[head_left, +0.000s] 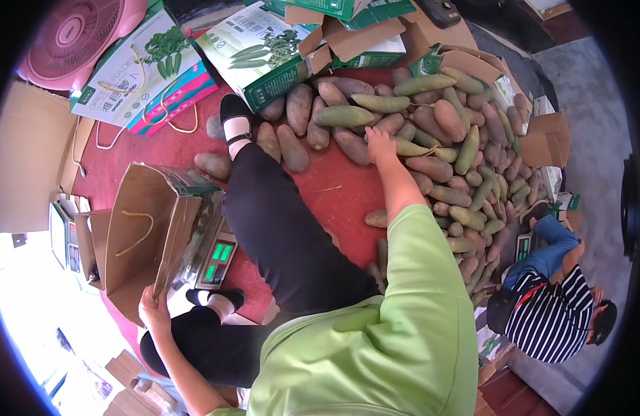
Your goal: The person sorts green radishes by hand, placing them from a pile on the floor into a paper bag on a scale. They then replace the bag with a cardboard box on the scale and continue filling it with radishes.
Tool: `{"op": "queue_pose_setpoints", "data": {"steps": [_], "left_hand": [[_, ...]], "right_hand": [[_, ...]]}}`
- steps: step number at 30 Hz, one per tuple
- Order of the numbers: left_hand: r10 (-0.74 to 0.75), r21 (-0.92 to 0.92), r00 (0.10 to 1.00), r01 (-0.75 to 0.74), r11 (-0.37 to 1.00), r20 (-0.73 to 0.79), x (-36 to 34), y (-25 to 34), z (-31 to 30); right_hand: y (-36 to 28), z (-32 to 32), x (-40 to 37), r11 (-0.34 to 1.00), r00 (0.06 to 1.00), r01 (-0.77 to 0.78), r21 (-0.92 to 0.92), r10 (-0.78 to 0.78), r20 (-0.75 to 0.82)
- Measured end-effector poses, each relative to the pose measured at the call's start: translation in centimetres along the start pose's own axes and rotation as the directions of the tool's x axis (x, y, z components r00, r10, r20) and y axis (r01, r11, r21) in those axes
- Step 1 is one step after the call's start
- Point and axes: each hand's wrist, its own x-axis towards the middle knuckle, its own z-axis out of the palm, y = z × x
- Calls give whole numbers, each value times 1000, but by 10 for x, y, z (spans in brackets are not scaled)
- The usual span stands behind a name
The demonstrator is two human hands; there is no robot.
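I sit on a red floor in a green shirt and black trousers. My left hand (153, 306) grips the near lower edge of an open brown cardboard box (136, 236), which rests tilted on a weighing scale (216, 260) with a green display. My right arm stretches out to a big pile of long green and brown gourds (445, 139). My right hand (380, 144) lies on the gourds at the pile's left side, next to a green one (344, 116). Its fingers curl down among them; whether they grip one is hidden.
Printed green-and-white cartons (264, 52) and a flat carton with rope handles (143, 73) lie at the far side, beside a pink fan (77, 35). At the lower right another person in a striped shirt (549, 322) sits by a second scale (524, 244). Loose gourds (212, 165) lie near my foot.
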Motion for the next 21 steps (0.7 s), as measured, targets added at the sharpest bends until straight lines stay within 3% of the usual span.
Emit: {"op": "queue_pose_setpoints", "data": {"steps": [4,6,10,12,14,15,19,21], "left_hand": [[-30,-7,1000,30,1000,6,2,4,-1],[-45,18,999,45,999,27,2,2,-2],[-80,31,996,79,996,32,2,4,-4],[-9,67,1000,8,998,13,3,5,-4],[101,127,987,-85,988,-128,-2,-13,6],[-2,96,1000,2,995,-3,1,6,-5],[0,121,998,8,993,-68,-2,8,-3],[-39,85,999,40,996,-13,-1,14,-8]], "right_hand": [[-10,-5,-2,997,999,-16,-79,19,30],[-14,-7,-1,970,998,22,-241,-9,56],[-12,-1,-8,974,998,51,-220,-55,-10],[-6,7,-9,964,994,98,-247,-107,-22],[1,11,-14,942,983,170,-289,-183,-18],[4,12,-17,934,978,193,-300,-208,-18],[13,0,-31,933,971,209,-294,-232,-48],[13,-20,-42,952,975,183,-245,-208,-79]]}}
